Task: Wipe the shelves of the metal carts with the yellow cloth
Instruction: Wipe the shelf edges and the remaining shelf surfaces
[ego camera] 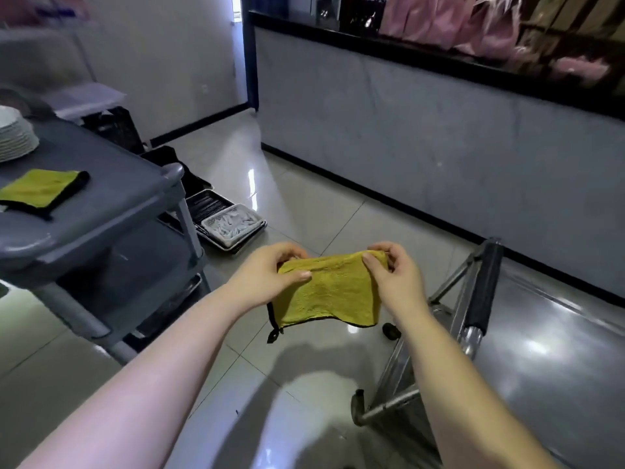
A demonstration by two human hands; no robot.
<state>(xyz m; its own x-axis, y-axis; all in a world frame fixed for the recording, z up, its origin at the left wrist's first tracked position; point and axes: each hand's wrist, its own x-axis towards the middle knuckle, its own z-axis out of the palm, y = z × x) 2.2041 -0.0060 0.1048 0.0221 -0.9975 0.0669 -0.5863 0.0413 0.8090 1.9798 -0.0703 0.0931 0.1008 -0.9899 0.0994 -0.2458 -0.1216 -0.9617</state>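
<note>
On the left stands a big grey cart. Its top shelf carries a stack of plates and a second yellow cloth, which lies flat. On the near right is the metal cart with its shiny top shelf and a black handle.

Between the two carts, in the air above the floor, is the yellow cloth. It touches no shelf. The left hand pinches its upper left corner and the right hand pinches its upper right corner, thumbs on the near face. Both hands are closed on the cloth.

The long axis of the cloth goes from left to right. The cloth hangs down from the held edge, with the black hem at the bottom and a small black loop at the lower left corner.

I judge that the cloth is only being prepared. No wiping is under way, and whether any shelf is already clean I cannot tell. The metal shelves seem to be left to do.
</note>
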